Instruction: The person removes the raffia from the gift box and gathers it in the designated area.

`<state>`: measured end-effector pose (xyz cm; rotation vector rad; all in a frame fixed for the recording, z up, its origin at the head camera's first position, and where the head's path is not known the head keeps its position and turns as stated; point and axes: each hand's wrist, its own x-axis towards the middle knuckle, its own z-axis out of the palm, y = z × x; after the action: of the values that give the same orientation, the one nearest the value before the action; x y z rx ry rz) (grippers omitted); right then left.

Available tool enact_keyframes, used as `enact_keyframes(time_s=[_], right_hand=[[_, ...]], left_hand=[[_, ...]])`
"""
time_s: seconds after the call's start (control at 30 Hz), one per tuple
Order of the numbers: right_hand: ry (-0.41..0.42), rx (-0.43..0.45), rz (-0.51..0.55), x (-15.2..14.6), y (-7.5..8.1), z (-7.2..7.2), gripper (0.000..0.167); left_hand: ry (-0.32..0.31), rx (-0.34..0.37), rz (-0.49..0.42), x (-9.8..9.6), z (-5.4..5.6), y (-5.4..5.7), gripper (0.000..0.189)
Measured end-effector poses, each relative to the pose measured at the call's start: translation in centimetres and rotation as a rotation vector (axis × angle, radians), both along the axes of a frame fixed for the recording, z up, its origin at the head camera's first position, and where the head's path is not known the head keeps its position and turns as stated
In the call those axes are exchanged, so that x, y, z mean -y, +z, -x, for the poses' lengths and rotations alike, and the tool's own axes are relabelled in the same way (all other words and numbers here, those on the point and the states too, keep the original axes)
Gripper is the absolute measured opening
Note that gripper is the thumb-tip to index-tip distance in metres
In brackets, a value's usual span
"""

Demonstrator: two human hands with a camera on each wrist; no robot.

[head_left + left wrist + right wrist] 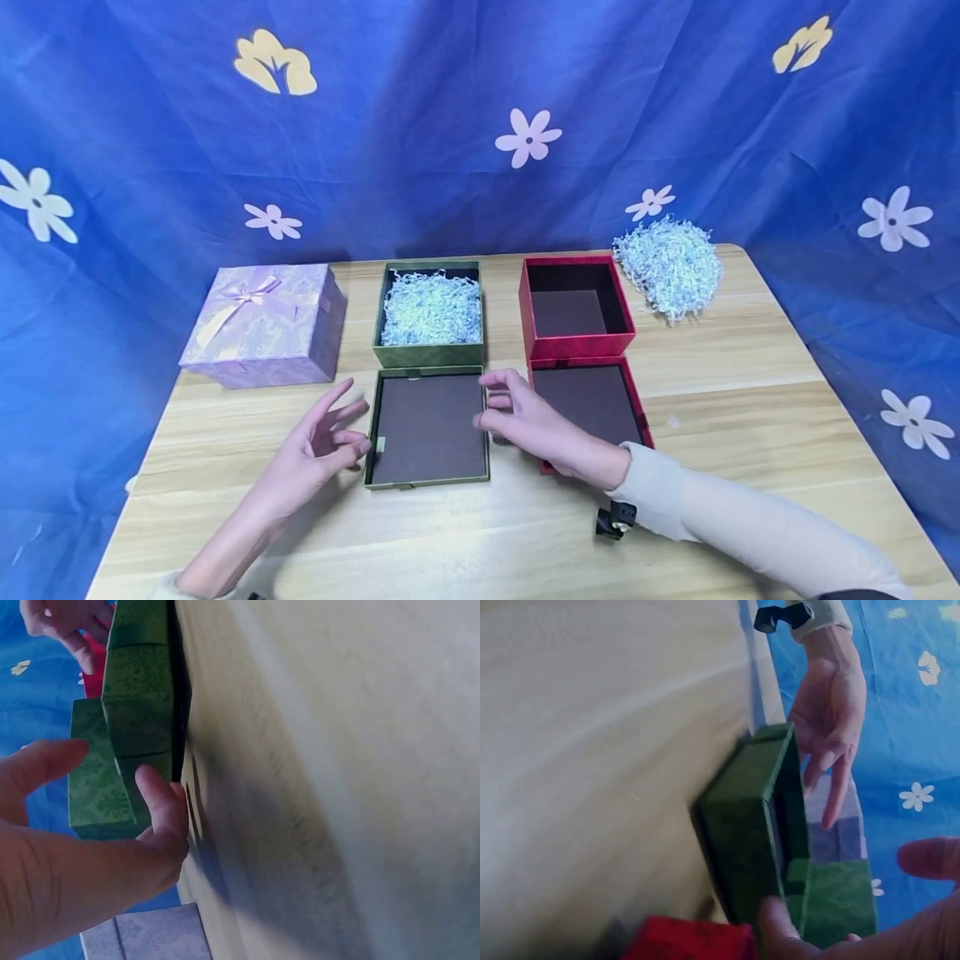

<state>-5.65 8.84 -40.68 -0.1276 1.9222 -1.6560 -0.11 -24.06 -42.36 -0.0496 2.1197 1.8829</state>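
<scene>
A green lid (431,425) lies with its dark inside facing up, right in front of a green box (429,356) filled with pale blue shredded paper (431,308). My left hand (315,442) is at the lid's left edge, fingers spread and loosely bent around nothing. On the opposite side, my right hand (528,417) has its fingertips right at the lid's right edge, thumb and forefinger apart. That hand partly covers a red lid (588,396). In the right wrist view, a finger (776,926) overlaps the green lid's side wall.
Behind the red lid stands a red box (581,347) with a bare dark inside. A pile of blue shredded paper (669,267) lies to its right. At the far left sits a lilac gift box (262,325) with a ribbon bow. Blue flowered cloth (420,183) hangs behind the table.
</scene>
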Motion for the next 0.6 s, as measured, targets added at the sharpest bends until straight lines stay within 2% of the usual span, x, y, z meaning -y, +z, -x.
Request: enact_keyframes(time_s=[0.2,0.43,0.6], right_hand=[[-0.011,-0.015,0.109,-0.4,1.4,0.9,0.069],[-0.055,-0.139,0.157,-0.5,3.6,3.0,0.075],[-0.109,-0.245,0.149,-0.2,4.9,5.2,0.077]], left_hand=[[0.026,-0.068,0.105,0.0,0.8,1.3,0.088],[0.032,-0.194,0.066,-0.6,2.6,2.9,0.083],[0.032,-0.214,0.048,-1.1,4.3,3.1,0.088]])
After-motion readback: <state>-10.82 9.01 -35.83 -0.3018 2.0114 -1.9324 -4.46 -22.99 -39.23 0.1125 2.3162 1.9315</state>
